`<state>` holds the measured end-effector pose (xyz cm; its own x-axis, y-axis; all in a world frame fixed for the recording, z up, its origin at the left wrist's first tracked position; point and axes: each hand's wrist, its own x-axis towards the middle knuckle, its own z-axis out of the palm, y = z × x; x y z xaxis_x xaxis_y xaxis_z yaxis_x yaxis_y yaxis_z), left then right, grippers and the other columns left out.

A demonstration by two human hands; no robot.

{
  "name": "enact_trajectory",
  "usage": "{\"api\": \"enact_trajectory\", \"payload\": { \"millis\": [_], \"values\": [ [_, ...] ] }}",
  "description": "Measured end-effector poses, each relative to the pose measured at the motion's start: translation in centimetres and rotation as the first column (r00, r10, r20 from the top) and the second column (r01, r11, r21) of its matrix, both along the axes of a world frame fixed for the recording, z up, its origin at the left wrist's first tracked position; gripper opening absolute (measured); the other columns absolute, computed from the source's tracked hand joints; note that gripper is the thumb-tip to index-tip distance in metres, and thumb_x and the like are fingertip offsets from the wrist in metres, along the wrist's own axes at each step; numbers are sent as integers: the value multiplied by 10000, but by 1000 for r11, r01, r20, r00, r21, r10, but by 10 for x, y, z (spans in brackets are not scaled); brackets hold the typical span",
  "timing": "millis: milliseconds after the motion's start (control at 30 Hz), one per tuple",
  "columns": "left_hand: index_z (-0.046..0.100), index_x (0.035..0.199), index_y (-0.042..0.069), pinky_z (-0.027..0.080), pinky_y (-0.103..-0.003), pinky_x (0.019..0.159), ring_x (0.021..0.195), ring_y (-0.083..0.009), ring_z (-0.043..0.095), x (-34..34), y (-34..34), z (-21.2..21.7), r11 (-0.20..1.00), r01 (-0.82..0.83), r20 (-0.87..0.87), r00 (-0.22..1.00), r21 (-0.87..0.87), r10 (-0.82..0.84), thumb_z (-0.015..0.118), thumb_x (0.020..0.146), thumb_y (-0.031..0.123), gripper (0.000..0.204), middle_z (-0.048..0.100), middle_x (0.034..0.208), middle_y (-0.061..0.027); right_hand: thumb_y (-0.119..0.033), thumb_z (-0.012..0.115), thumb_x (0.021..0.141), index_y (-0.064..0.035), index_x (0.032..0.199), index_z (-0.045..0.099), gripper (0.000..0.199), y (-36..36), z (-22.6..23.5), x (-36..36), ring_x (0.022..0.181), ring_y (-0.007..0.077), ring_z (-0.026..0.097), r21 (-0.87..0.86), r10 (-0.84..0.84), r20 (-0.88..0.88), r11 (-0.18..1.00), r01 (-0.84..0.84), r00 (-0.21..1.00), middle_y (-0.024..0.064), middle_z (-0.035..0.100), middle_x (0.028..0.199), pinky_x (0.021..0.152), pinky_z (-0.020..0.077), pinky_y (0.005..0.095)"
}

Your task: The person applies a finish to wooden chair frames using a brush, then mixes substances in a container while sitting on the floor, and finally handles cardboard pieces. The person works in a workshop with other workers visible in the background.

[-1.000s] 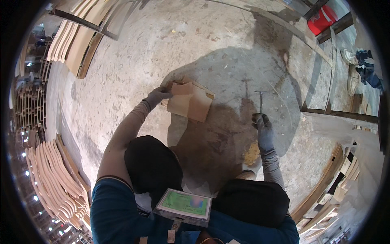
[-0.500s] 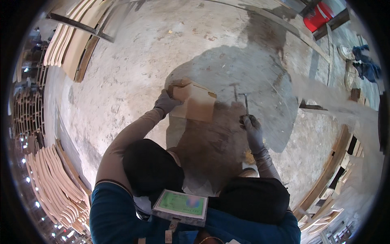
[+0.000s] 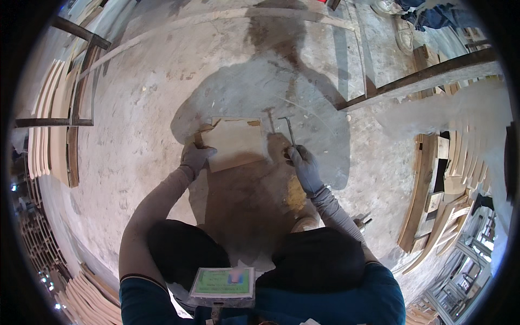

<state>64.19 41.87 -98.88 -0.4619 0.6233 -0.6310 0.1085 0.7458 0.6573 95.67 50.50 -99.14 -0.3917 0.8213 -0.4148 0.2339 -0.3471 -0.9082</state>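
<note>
Gripped at its left edge by my gloved left hand [image 3: 196, 157] is a flat tan piece that looks like cardboard [image 3: 236, 142], with an uneven upper edge and a brown patch at one corner. Whether it touches the floor I cannot tell. To its right, my gloved right hand [image 3: 304, 165] is closed around the lower end of a thin metal tool with a hammer-like head [image 3: 290, 130]. The tool points away from me, and its head is apart from the cardboard. Fingertips of both hands are partly hidden.
A yellowish patch [image 3: 296, 194] marks the floor near my right shoe. Dark metal frames [image 3: 81, 120] [image 3: 417, 81] stand left and right. Curved wooden slats [image 3: 46, 122] are stacked at left, and wooden parts [image 3: 425, 189] lie at right. A person's shoe [image 3: 404, 35] shows at far right.
My view has shifted, so the surroundings sit differently in the picture. The cardboard piece now shows a paler, flatter face. Both hands keep their holds.
</note>
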Motion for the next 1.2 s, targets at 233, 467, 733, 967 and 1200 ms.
{"api": "enact_trajectory", "payload": {
  "millis": [233,467,733,967,1200],
  "values": [
    [629,884,-13,472,-283,647,698,-174,595,46,93,-23,979,48,202,975,196,-88,704,670,189,303,629,803,-76,-264,481,913,12,1032,536,306,8,18,36,834,150,580,-91,-200,-132,978,189,971,81,602,921,748,473,269],
    [562,996,-38,458,-339,754,847,-287,595,107,198,-25,966,89,-217,976,243,-35,711,618,281,517,616,919,-165,-271,497,904,-4,1032,549,301,24,19,58,823,133,572,-139,-338,-132,937,320,932,71,594,892,718,469,256],
    [430,1101,4,452,-386,792,905,-330,572,108,223,-55,941,337,-618,739,-6,-269,630,673,291,553,575,988,-201,-184,534,855,16,1048,550,279,82,-2,57,826,277,560,546,-298,210,826,141,931,167,574,904,726,442,339],
    [443,1197,39,462,-268,700,768,-147,574,54,150,-55,914,174,-283,957,366,-69,587,810,230,455,597,902,-85,-243,522,844,10,1198,440,443,106,-2,37,1026,371,481,748,-390,559,618,-242,732,224,470,1169,850,416,402],
    [283,1325,30,436,-257,763,930,-142,528,101,39,61,963,-18,224,974,269,-44,553,850,235,584,532,1092,-78,-113,573,824,-17,1209,477,408,-12,82,18,1046,168,499,-446,-372,-509,885,132,776,77,525,1160,871,425,268]
  ]
}}
